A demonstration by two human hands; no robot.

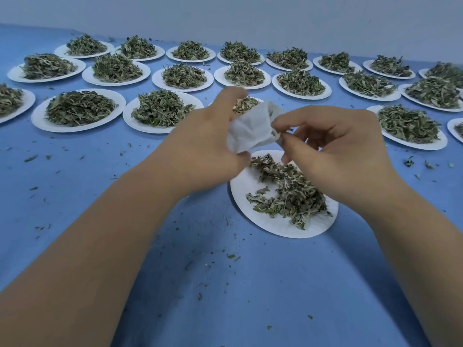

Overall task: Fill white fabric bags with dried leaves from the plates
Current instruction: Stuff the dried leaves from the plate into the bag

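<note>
Keep bag (250, 132), gripped by left hand (208, 139) and pinched at rim by right fingers (285, 121), open wide above plate (270, 225) to catch stray leaves (293, 196).

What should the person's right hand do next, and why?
Probably drop to the near plate and pinch up more dried leaves. The left hand grips the white fabric bag, the right hand pinches at its mouth, and a fair heap lies on that plate right beneath the bag.
</note>
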